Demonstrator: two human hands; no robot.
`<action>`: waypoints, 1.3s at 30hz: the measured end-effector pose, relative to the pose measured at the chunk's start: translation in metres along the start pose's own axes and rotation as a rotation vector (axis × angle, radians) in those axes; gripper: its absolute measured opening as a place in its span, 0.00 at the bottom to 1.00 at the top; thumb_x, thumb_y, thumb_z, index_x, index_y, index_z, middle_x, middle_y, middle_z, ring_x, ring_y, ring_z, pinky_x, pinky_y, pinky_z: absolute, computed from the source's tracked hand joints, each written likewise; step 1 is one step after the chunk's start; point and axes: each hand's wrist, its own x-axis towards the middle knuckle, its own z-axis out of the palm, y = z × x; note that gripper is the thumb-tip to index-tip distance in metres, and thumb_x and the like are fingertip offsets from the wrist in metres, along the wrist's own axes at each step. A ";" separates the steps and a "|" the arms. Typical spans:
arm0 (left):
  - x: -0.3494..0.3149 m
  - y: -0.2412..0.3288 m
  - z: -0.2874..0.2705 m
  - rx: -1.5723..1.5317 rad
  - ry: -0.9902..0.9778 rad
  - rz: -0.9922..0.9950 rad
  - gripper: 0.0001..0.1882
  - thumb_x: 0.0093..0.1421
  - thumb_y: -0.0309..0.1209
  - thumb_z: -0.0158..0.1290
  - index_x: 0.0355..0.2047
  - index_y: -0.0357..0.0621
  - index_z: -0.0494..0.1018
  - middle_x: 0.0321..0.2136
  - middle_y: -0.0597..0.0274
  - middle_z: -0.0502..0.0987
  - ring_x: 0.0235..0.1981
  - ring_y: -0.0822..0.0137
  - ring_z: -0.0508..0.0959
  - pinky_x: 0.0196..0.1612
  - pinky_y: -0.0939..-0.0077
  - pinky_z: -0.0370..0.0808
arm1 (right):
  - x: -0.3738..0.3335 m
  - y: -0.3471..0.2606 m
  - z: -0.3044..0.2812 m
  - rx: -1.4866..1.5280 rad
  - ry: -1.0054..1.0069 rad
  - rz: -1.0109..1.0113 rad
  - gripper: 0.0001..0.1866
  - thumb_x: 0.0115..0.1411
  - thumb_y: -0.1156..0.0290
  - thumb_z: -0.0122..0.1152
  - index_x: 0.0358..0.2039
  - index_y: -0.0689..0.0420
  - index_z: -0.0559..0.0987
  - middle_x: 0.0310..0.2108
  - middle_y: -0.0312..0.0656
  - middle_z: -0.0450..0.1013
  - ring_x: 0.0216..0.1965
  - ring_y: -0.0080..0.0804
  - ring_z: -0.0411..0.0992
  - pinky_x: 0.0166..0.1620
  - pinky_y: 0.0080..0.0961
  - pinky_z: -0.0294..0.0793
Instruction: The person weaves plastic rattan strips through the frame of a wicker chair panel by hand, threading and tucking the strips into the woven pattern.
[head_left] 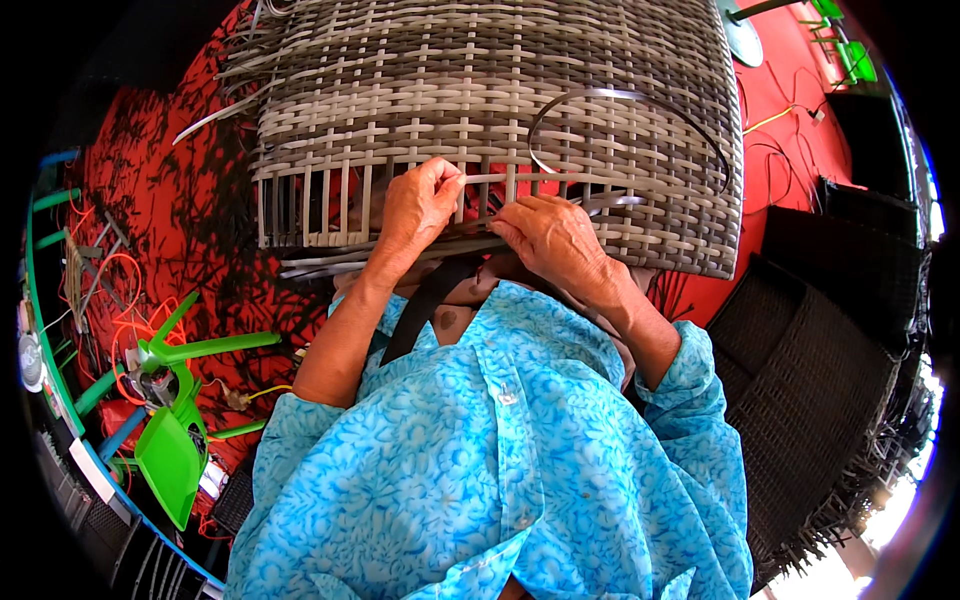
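Note:
A grey-brown wicker panel (480, 105) lies in front of me, its near part showing bare upright strands (345, 195) with gaps between them. My left hand (425, 205) is closed in a pinch on a flat grey weaving strip (515, 178), which runs rightward across the uprights. My right hand (553, 240) rests at the panel's near edge, fingers curled and closed; what is in them is hidden. A loose dark strip (632, 95) arcs in a big loop over the panel's right side. Several long strips (345, 262) lie along the near edge, by my lap.
Dark strip scraps litter the red floor (190, 190) at left. Beside me lie a green plastic chair (172, 465) and tangled orange cords (128, 325). Dark woven pieces (815, 400) stand at right, with cables (790, 165) beyond. Loose strand ends (215, 120) stick out from the panel's left side.

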 end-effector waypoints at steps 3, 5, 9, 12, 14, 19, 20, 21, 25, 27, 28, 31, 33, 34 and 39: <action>-0.002 0.001 -0.002 -0.035 -0.020 -0.052 0.12 0.59 0.37 0.52 0.32 0.39 0.75 0.15 0.65 0.74 0.14 0.76 0.72 0.18 0.80 0.69 | 0.005 0.000 -0.006 0.061 -0.119 0.161 0.08 0.57 0.68 0.56 0.35 0.57 0.78 0.29 0.47 0.75 0.31 0.48 0.73 0.32 0.38 0.72; 0.000 0.003 -0.004 -0.038 -0.033 -0.070 0.12 0.60 0.36 0.52 0.32 0.39 0.74 0.15 0.65 0.74 0.14 0.76 0.72 0.18 0.81 0.69 | 0.011 0.005 -0.002 0.076 -0.050 0.185 0.08 0.58 0.70 0.54 0.35 0.57 0.78 0.29 0.48 0.75 0.31 0.49 0.73 0.32 0.39 0.72; -0.001 -0.001 -0.004 -0.119 -0.033 -0.071 0.10 0.61 0.34 0.51 0.33 0.39 0.74 0.17 0.66 0.74 0.16 0.78 0.72 0.19 0.83 0.69 | 0.036 0.004 0.004 -0.091 -0.004 0.215 0.10 0.58 0.67 0.54 0.37 0.55 0.78 0.26 0.46 0.76 0.30 0.48 0.74 0.32 0.39 0.72; -0.003 -0.005 -0.004 -0.206 0.004 -0.045 0.08 0.60 0.32 0.51 0.32 0.39 0.75 0.16 0.64 0.75 0.16 0.76 0.73 0.19 0.80 0.69 | 0.048 0.007 0.012 -0.015 0.019 0.268 0.11 0.58 0.62 0.55 0.37 0.53 0.79 0.24 0.46 0.75 0.29 0.47 0.74 0.33 0.38 0.72; -0.004 -0.004 -0.004 -0.226 0.007 -0.068 0.08 0.60 0.32 0.51 0.32 0.40 0.75 0.17 0.64 0.75 0.16 0.77 0.73 0.19 0.81 0.69 | 0.052 0.009 0.010 0.047 -0.050 0.333 0.10 0.56 0.60 0.55 0.31 0.50 0.80 0.23 0.47 0.75 0.28 0.48 0.75 0.31 0.41 0.73; -0.001 0.002 -0.012 0.047 -0.033 -0.021 0.12 0.61 0.32 0.49 0.41 0.39 0.75 0.20 0.60 0.76 0.18 0.74 0.74 0.23 0.77 0.70 | 0.052 0.013 0.011 0.018 -0.084 0.433 0.12 0.50 0.58 0.57 0.26 0.52 0.80 0.21 0.48 0.75 0.28 0.47 0.75 0.33 0.40 0.74; 0.000 0.002 -0.012 0.044 -0.031 -0.023 0.12 0.61 0.32 0.49 0.41 0.39 0.75 0.20 0.60 0.76 0.18 0.74 0.74 0.23 0.77 0.70 | 0.053 0.013 0.011 0.006 -0.090 0.437 0.12 0.49 0.59 0.56 0.26 0.52 0.80 0.21 0.48 0.75 0.28 0.48 0.75 0.33 0.40 0.75; 0.002 0.003 -0.011 0.158 -0.036 0.036 0.12 0.59 0.33 0.47 0.38 0.40 0.75 0.21 0.55 0.76 0.21 0.65 0.76 0.28 0.71 0.72 | 0.055 0.012 0.012 -0.007 -0.096 0.441 0.12 0.49 0.60 0.55 0.26 0.53 0.80 0.22 0.48 0.75 0.28 0.48 0.75 0.33 0.40 0.75; 0.013 -0.014 -0.006 0.348 -0.005 0.227 0.12 0.58 0.32 0.44 0.34 0.42 0.76 0.22 0.50 0.77 0.25 0.53 0.78 0.34 0.60 0.72 | 0.067 0.010 0.017 -0.123 -0.150 0.431 0.13 0.54 0.60 0.54 0.28 0.55 0.80 0.19 0.46 0.74 0.25 0.45 0.75 0.32 0.37 0.73; 0.015 -0.005 -0.013 0.250 -0.106 0.093 0.12 0.58 0.32 0.45 0.34 0.41 0.76 0.21 0.52 0.77 0.24 0.57 0.78 0.33 0.62 0.73 | 0.068 0.013 0.022 -0.095 -0.098 0.357 0.13 0.55 0.59 0.54 0.30 0.54 0.80 0.19 0.44 0.75 0.25 0.44 0.75 0.32 0.37 0.73; 0.015 -0.001 -0.016 0.154 -0.208 -0.044 0.11 0.58 0.33 0.47 0.33 0.41 0.76 0.20 0.55 0.77 0.23 0.60 0.78 0.31 0.64 0.73 | 0.067 0.014 0.022 -0.098 -0.098 0.356 0.13 0.55 0.59 0.54 0.30 0.54 0.80 0.19 0.44 0.75 0.25 0.44 0.75 0.32 0.37 0.73; 0.009 0.001 -0.021 -0.095 -0.167 -0.124 0.11 0.59 0.33 0.51 0.35 0.39 0.76 0.17 0.67 0.73 0.18 0.77 0.71 0.22 0.81 0.67 | 0.067 0.012 0.020 -0.024 -0.116 0.368 0.12 0.56 0.60 0.54 0.30 0.55 0.79 0.18 0.43 0.74 0.24 0.42 0.75 0.31 0.36 0.73; 0.004 0.000 -0.022 -0.151 -0.111 -0.123 0.09 0.58 0.32 0.52 0.33 0.40 0.76 0.17 0.66 0.74 0.18 0.78 0.72 0.22 0.81 0.68 | 0.062 0.012 0.021 -0.009 -0.079 0.313 0.09 0.56 0.63 0.56 0.32 0.55 0.79 0.19 0.43 0.74 0.24 0.40 0.75 0.29 0.34 0.72; 0.002 -0.002 -0.022 -0.204 -0.058 -0.122 0.08 0.57 0.32 0.53 0.31 0.40 0.76 0.17 0.66 0.75 0.18 0.79 0.73 0.23 0.81 0.70 | 0.059 0.008 0.024 -0.011 -0.083 0.310 0.09 0.56 0.63 0.56 0.32 0.55 0.79 0.19 0.43 0.74 0.24 0.40 0.75 0.29 0.34 0.72; -0.006 -0.018 -0.036 -0.362 0.088 -0.150 0.07 0.59 0.31 0.52 0.30 0.40 0.74 0.16 0.70 0.73 0.18 0.80 0.71 0.23 0.82 0.69 | 0.062 -0.006 0.026 0.138 0.210 0.146 0.14 0.56 0.68 0.58 0.44 0.54 0.76 0.21 0.44 0.75 0.23 0.39 0.75 0.27 0.31 0.70</action>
